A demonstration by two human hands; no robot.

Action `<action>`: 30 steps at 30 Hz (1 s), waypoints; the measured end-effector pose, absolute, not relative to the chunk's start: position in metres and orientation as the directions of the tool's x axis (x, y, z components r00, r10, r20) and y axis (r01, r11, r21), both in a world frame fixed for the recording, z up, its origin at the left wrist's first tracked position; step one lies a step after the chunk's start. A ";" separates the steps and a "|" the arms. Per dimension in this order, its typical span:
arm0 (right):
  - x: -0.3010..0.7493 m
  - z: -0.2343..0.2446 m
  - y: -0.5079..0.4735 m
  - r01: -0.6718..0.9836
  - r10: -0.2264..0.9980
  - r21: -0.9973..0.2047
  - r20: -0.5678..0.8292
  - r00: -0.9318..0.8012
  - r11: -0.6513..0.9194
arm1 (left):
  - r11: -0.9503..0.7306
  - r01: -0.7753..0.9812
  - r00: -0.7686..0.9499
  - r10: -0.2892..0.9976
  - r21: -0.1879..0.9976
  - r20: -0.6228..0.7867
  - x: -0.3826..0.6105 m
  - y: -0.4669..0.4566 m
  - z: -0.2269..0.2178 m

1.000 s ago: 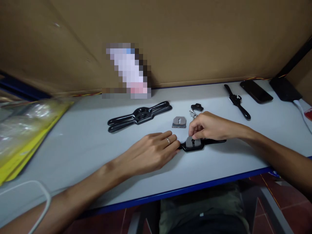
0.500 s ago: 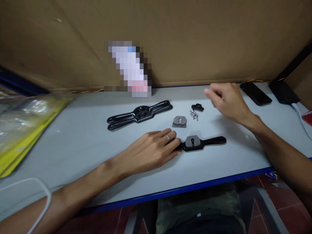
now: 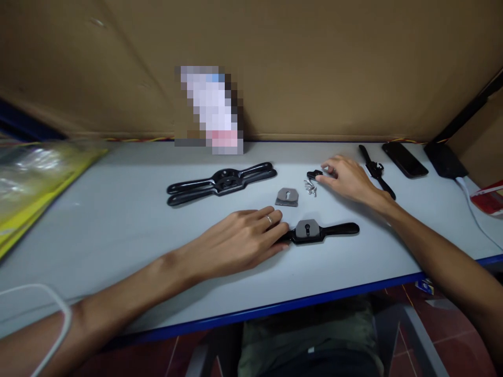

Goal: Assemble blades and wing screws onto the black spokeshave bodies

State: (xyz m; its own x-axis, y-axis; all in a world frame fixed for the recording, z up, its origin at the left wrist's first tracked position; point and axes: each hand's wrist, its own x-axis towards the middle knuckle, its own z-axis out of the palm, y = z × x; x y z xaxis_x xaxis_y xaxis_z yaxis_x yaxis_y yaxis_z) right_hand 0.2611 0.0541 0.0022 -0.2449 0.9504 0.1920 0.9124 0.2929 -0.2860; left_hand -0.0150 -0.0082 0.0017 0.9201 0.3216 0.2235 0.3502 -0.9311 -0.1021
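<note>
My left hand [image 3: 245,238] is closed on the left handle of a black spokeshave body [image 3: 341,229], which lies flat near the front of the table. A grey blade [image 3: 301,229] with a keyhole slot sits on its middle. My right hand [image 3: 343,177] has thumb and fingers apart beside a small black cap piece [image 3: 313,175]; whether they touch it I cannot tell. Small silver screws [image 3: 310,188] lie just in front of that piece. More grey blades [image 3: 287,197] lie stacked behind the held spokeshave.
Two black spokeshave bodies [image 3: 226,183] lie side by side at centre left. Another spokeshave [image 3: 376,170] rests beyond my right wrist, near a phone [image 3: 405,159] and a black box with a white cable [image 3: 446,161]. Plastic bags [image 3: 47,173] cover the left end. Cardboard [image 3: 314,68] stands behind.
My right hand has come down and left to the black cap piece, uncovering the spokeshave near the phone. My left hand keeps its hold on the front spokeshave.
</note>
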 end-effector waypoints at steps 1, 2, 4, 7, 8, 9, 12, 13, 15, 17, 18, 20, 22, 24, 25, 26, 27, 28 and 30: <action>0.260 0.000 0.055 0.911 0.951 -0.290 0.188 -0.246 0.294 | -0.932 0.349 0.920 0.320 -0.100 0.227 -0.015 -0.008 0.002; 0.260 -0.001 0.056 0.909 0.951 -0.295 0.190 -0.246 0.294 | -0.932 0.349 0.919 0.321 -0.096 0.229 -0.015 -0.008 0.002; 0.258 -0.003 0.057 0.905 0.946 -0.299 0.205 -0.250 0.304 | -0.931 0.354 0.917 0.327 -0.090 0.229 -0.015 -0.009 0.002; 0.257 -0.002 0.057 0.905 0.936 -0.280 0.237 -0.258 0.321 | -0.925 0.362 0.919 0.333 -0.117 0.211 -0.015 -0.009 0.003; 0.256 -0.002 0.056 0.908 0.934 -0.266 0.245 -0.261 0.324 | -0.923 0.363 0.920 0.334 -0.130 0.204 -0.015 -0.009 0.003; 0.256 -0.001 0.055 0.911 0.931 -0.249 0.250 -0.267 0.328 | -0.921 0.364 0.921 0.333 -0.141 0.200 -0.015 -0.009 0.003; 0.255 0.001 0.054 0.916 0.918 -0.192 0.262 -0.297 0.351 | -0.921 0.358 0.923 0.323 -0.154 0.210 -0.015 -0.009 0.002; 0.255 0.001 0.054 0.917 0.914 -0.178 0.267 -0.305 0.357 | -0.922 0.355 0.922 0.319 -0.155 0.218 -0.014 -0.009 0.002; 0.254 0.001 0.054 0.919 0.912 -0.168 0.275 -0.304 0.357 | -0.922 0.354 0.922 0.316 -0.155 0.225 -0.014 -0.009 0.002; 0.254 0.001 0.056 0.924 0.918 -0.181 0.279 -0.281 0.337 | -0.921 0.358 0.921 0.321 -0.157 0.220 -0.014 -0.009 0.001; 0.254 0.001 0.057 0.926 0.923 -0.194 0.277 -0.266 0.324 | -0.920 0.360 0.922 0.324 -0.158 0.214 -0.015 -0.009 0.001; 0.255 0.001 0.058 0.926 0.934 -0.230 0.271 -0.234 0.299 | -0.919 0.360 0.923 0.326 -0.160 0.206 -0.015 -0.009 0.002; 0.256 0.004 0.058 0.923 0.941 -0.266 0.272 -0.203 0.276 | -0.920 0.358 0.923 0.322 -0.163 0.208 -0.015 -0.009 0.002; 0.258 0.009 0.056 0.924 0.941 -0.274 0.283 -0.188 0.267 | -0.920 0.355 0.924 0.318 -0.166 0.213 -0.015 -0.009 0.003; 0.258 0.014 0.053 0.922 0.936 -0.267 0.286 -0.204 0.282 | -0.920 0.354 0.924 0.316 -0.169 0.215 -0.015 -0.009 0.003; 0.258 0.018 0.049 0.916 0.930 -0.253 0.280 -0.240 0.312 | -0.920 0.352 0.924 0.314 -0.171 0.217 -0.015 -0.009 0.003; 0.257 0.024 0.044 0.899 0.916 -0.241 0.261 -0.303 0.366 | -0.920 0.352 0.925 0.312 -0.174 0.218 -0.014 -0.009 0.003; 0.256 0.029 0.038 0.869 0.893 -0.236 0.232 -0.385 0.436 | -0.919 0.352 0.925 0.312 -0.179 0.219 -0.014 -0.009 0.003; 0.251 0.040 0.026 0.797 0.835 -0.250 0.156 -0.527 0.550 | -0.917 0.354 0.923 0.311 -0.185 0.225 -0.014 -0.009 0.002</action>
